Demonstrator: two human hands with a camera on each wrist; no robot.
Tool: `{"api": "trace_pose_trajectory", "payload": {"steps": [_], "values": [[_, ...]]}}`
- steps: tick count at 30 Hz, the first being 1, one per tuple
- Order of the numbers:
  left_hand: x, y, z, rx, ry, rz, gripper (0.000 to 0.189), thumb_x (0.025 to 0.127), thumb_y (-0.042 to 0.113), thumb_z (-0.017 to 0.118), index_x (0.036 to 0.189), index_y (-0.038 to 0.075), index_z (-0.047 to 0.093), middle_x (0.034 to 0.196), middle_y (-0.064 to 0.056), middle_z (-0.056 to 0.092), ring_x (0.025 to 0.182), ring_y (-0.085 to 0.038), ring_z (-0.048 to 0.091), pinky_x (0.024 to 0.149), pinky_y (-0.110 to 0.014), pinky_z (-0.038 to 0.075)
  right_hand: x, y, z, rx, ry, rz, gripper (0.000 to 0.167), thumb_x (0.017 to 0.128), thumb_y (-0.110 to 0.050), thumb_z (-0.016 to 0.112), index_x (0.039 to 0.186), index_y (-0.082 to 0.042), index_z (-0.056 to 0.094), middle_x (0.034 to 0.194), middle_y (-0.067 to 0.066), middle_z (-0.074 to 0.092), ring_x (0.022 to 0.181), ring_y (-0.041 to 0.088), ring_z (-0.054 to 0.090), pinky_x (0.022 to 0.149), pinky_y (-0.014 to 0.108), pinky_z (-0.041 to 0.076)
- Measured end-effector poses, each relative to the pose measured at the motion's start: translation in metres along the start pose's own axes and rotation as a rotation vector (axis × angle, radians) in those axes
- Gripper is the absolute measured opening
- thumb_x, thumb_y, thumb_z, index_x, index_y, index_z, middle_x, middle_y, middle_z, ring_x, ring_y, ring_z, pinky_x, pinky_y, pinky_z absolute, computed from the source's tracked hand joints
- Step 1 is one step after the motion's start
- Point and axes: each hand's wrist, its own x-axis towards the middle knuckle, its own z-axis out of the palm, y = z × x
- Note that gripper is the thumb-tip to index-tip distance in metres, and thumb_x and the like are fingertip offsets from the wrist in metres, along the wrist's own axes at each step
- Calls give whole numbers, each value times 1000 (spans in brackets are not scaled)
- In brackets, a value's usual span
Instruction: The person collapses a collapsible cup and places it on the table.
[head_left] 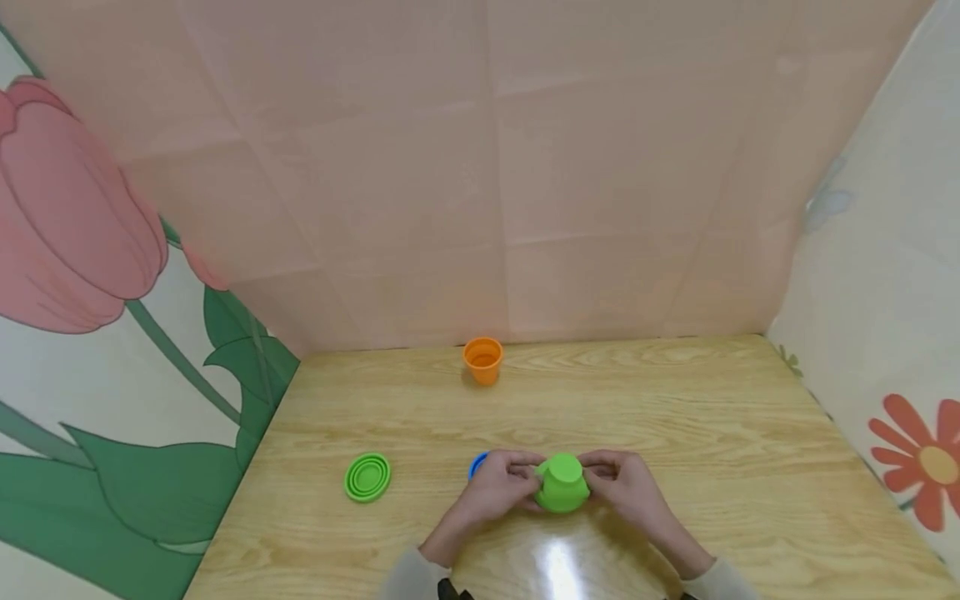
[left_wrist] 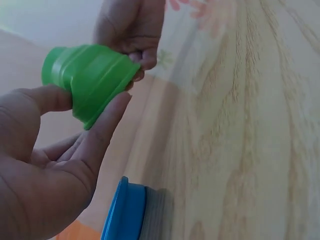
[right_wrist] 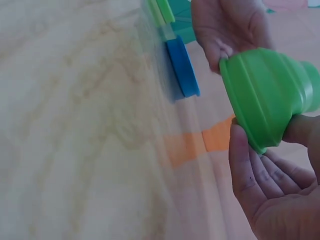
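Both hands hold a green collapsible cup (head_left: 562, 486) over the near middle of the table, its narrow base up and its wide rim down. Thumb and fingers of the left hand (head_left: 501, 483) pinch its wall at the rim. On the opposite side the right hand (head_left: 628, 487) pinches it the same way, thumb on the outer wall and fingertips under the rim. The cup's stepped rings are partly extended, and in the left wrist view its wall (left_wrist: 95, 82) looks dented by the thumb. A blue collapsed cup (left_wrist: 131, 212) lies just beyond the left hand, mostly hidden in the head view.
Farther left, another green cup (head_left: 367, 477) lies flat and collapsed on the wooden table (head_left: 675, 400). An orange cup (head_left: 483, 360) stands extended, mouth up, near the back edge. A pink sheet (head_left: 480, 167) hangs behind the table, with flower-printed panels at both sides.
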Motion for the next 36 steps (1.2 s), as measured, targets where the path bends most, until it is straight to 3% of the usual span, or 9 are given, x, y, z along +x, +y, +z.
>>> {"api": "trace_pose_trajectory", "payload": {"steps": [5, 12, 17, 25, 30, 33, 36], "values": [[4, -3, -1, 95, 37, 33, 31, 96, 4, 67, 126, -1, 72, 88, -7, 73, 76, -15, 74, 71, -39, 69, -1, 3, 3, 57, -23, 50, 33, 100, -9, 69, 122, 15, 67, 110, 28, 77, 85, 9, 77, 75, 31, 68], [6, -5, -7, 135, 137, 63, 33, 94, 1, 63, 126, 0, 73, 95, -9, 75, 74, -13, 75, 67, -32, 68, -1, 7, -1, 227, -171, 40, 52, 104, -17, 65, 142, 17, 52, 132, 30, 68, 105, 13, 76, 94, 35, 66], [8, -6, -8, 144, 154, 70, 31, 95, 2, 62, 124, 0, 74, 95, -9, 76, 73, -13, 75, 65, -31, 68, -2, 7, -3, 216, -200, 70, 54, 101, -18, 69, 145, 9, 53, 130, 20, 72, 108, 14, 75, 96, 30, 64], [7, -5, -4, 163, 190, 64, 29, 94, 3, 65, 121, -1, 75, 90, -8, 76, 70, -12, 74, 63, -33, 68, -2, 6, 1, 164, -183, 51, 60, 95, -12, 75, 143, 15, 51, 127, 27, 70, 100, 10, 75, 89, 22, 63], [5, -3, -1, 113, 154, 40, 31, 95, 5, 66, 124, -2, 73, 95, -11, 77, 74, -15, 76, 67, -36, 69, 0, 4, 4, 136, -107, 66, 60, 91, -9, 78, 140, 15, 53, 120, 27, 72, 94, 9, 74, 85, 21, 64], [2, -3, -2, 46, 85, 25, 39, 97, 6, 66, 134, -5, 66, 110, -18, 76, 89, -20, 77, 77, -38, 69, 0, 3, 5, 122, -37, 81, 56, 89, -3, 78, 137, 14, 56, 118, 26, 74, 93, 8, 74, 84, 20, 64], [-1, -3, -6, 58, 12, 18, 51, 95, 9, 73, 143, -2, 60, 123, -17, 74, 100, -18, 76, 84, -31, 67, 1, 2, 5, 112, 19, 104, 52, 88, 0, 77, 135, 13, 59, 117, 25, 75, 92, 8, 75, 84, 19, 64]]}}
